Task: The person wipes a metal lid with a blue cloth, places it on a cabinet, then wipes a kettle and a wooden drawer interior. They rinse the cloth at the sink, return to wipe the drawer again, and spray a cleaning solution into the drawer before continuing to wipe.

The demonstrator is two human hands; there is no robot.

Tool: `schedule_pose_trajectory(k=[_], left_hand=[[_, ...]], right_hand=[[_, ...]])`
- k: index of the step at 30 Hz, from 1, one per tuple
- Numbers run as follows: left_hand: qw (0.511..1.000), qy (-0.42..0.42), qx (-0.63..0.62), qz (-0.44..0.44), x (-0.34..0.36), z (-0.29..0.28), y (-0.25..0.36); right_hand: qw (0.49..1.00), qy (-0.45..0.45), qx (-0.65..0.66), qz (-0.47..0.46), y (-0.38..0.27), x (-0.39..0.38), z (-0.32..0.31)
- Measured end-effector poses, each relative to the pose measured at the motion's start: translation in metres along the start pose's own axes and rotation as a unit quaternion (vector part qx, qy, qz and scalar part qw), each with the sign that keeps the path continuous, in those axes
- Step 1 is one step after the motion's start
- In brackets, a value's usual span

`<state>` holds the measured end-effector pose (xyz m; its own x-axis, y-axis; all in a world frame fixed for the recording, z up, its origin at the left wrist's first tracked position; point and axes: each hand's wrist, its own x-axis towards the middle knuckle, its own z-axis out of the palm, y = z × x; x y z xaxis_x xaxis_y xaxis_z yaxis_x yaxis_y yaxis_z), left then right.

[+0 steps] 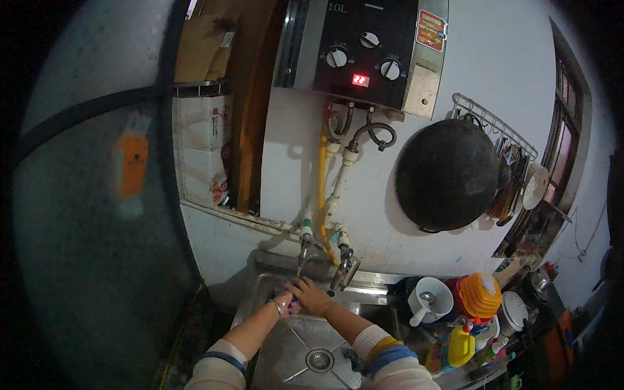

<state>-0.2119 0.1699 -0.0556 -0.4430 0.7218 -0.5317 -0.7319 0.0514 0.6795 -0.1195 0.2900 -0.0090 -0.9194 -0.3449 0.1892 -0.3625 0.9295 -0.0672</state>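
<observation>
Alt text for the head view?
A person's hands meet just below a tap over a metal sink. On the wall beyond hang a black-fronted water heater and a wok; to the sink's right sit a white pot, an orange basket and a yellow bottle.

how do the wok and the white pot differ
Colour: the wok is black, while the pot is white.
Size: the wok looks much wider across than the pot.
Place: the wok hangs on the wall; the pot stands lower, off to the right of the right hand.
Contents: the pot has a ladle in it; the wok shows none.
Shared: both are round.
</observation>
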Motion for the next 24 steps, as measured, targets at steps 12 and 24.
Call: schedule_pose_trajectory(k=[12,24], left_hand=[[0.688,0.23,0.582,0.367,0.012,0.014,0.009],[0.48,0.057,0.715,0.506,-0.04,0.012,0.014]], right_hand=[[0.987,-0.034,0.06,0.145,0.036,0.025,0.04],[0.812,-0.182,0.496,0.249,0.013,-0.012,0.021]])
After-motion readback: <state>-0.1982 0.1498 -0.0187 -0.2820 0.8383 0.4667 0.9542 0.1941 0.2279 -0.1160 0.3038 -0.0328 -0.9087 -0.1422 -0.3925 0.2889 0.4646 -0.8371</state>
